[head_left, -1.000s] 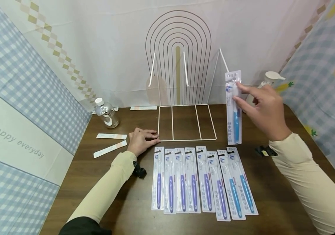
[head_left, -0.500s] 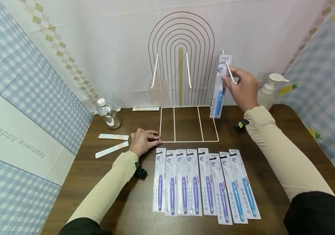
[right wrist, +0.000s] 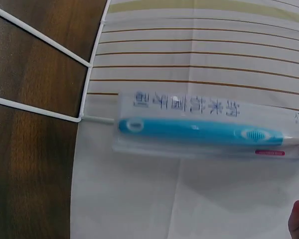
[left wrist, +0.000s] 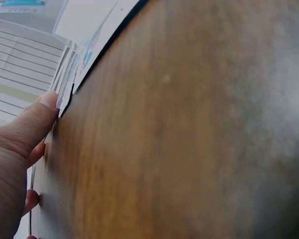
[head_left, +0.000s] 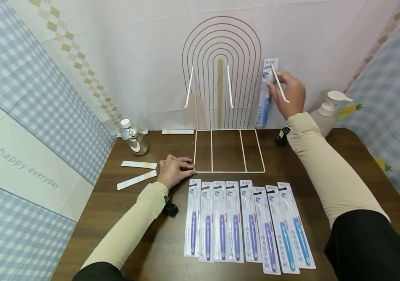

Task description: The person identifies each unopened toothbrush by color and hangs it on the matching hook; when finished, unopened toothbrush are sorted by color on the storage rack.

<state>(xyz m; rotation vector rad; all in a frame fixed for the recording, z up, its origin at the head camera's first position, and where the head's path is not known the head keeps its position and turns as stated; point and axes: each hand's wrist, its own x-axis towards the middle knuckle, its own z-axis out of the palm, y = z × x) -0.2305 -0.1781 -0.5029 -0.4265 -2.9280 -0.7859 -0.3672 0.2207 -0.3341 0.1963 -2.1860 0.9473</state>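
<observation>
Brown table point(head_left: 326, 164), white rack point(head_left: 229, 150): the right hand point(head_left: 291, 95) pinches a packaged toothbrush point(head_left: 267, 91) by its top at the rightmost peg, light, slick, bendy card; left hand point(head_left: 173, 171) rests flat, fingers relaxed.

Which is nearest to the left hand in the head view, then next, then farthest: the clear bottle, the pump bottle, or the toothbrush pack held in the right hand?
From the left hand:
1. Clear bottle, nearest, at the table's back left.
2. Held toothbrush pack, raised at the rack's right peg in the right hand.
3. Pump bottle, farthest, at the back right.
</observation>
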